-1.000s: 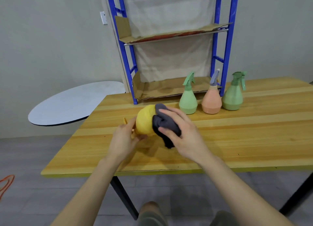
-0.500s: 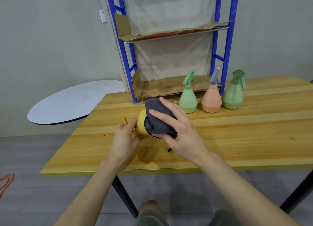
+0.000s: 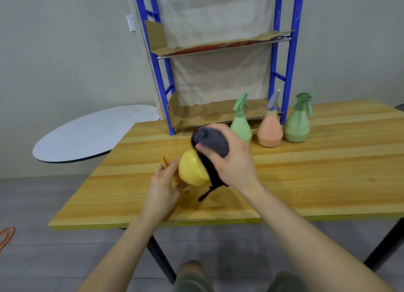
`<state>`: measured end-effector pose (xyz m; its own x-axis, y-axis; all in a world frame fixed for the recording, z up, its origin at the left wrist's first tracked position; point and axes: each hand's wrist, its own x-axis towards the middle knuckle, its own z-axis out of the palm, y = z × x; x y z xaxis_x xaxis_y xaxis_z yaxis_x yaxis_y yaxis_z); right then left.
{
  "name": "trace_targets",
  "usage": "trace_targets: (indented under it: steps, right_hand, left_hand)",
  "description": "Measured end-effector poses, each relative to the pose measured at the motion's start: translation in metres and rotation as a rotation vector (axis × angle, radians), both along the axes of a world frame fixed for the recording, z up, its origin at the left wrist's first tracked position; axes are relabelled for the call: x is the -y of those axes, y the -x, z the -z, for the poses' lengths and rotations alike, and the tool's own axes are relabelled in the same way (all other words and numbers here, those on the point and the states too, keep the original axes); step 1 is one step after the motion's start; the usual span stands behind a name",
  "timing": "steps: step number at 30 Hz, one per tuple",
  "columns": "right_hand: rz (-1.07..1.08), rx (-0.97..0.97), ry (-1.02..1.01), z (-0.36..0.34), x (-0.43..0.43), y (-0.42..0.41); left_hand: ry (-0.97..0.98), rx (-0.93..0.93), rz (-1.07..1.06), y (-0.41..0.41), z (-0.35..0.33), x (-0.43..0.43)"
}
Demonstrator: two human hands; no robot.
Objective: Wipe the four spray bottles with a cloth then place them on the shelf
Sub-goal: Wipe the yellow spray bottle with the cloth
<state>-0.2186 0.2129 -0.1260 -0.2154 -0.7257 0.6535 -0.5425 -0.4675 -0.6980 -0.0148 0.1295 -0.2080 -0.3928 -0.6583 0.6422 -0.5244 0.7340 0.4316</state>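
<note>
Right, quick pass from my feed: left hand (image 3: 162, 182) grips the yellow bottle (image 3: 192, 171) at its neck end, fingers and thumb curled round the neck, with the trigger poking out to the left. The bottle lies on its side, fat base pointing right, over the front-left part of the table (image 3: 306, 182). It looks held just off the wood, with a shadow below, but I cannot tell for sure from this angle. Right hand (image 3: 236, 160) is closed round a bunched dark grey cloth (image 3: 211, 141), fingers curled over the wad and thumb pinching it from the near side. I see the cloth sitting against the upper right of the bottle's base, and a thin tail of it hangs down the base's right side toward the tabletop. The other three stand upright in a row on the table at the back. The pale green bottle (image 3: 240, 125) is just behind the right hand and partly hidden by it. The orange bottle (image 3: 270, 130) is beside it to the right, and the green bottle (image 3: 297, 125) is right again. A blue-framed shelf (image 3: 218, 114) stands on the table right behind them, with two levels lined with cardboard and a beige sheet at its back. Off to the left I have a grey round top (image 3: 91, 134), and an orange cord (image 3: 6, 237) on the floor at the left edge.
</note>
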Motion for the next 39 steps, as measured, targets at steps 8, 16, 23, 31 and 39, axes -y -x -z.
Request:
trace_targets:
  steps: [8, 16, 23, 31, 39]
  right_hand:
    - [0.063, 0.021, -0.002, -0.007, -0.007, 0.002]
    - [-0.06, -0.443, 0.261, 0.02, -0.023, -0.004]
    - [0.016, -0.152, 0.102, 0.012, -0.021, -0.002]
    - [0.079, -0.431, 0.223, 0.012, -0.024, -0.005]
    - [0.155, 0.052, -0.303, -0.002, -0.002, 0.02]
  left_hand:
    - [0.001, -0.003, -0.006, 0.003, -0.018, 0.004]
    - [-0.006, 0.042, 0.018, 0.004, -0.019, -0.002]
    - [0.156, -0.005, 0.028, 0.001, -0.019, 0.002]
    - [0.007, 0.007, -0.012, 0.013, -0.036, -0.007]
    - [0.218, 0.183, -0.081, 0.001, -0.04, -0.001]
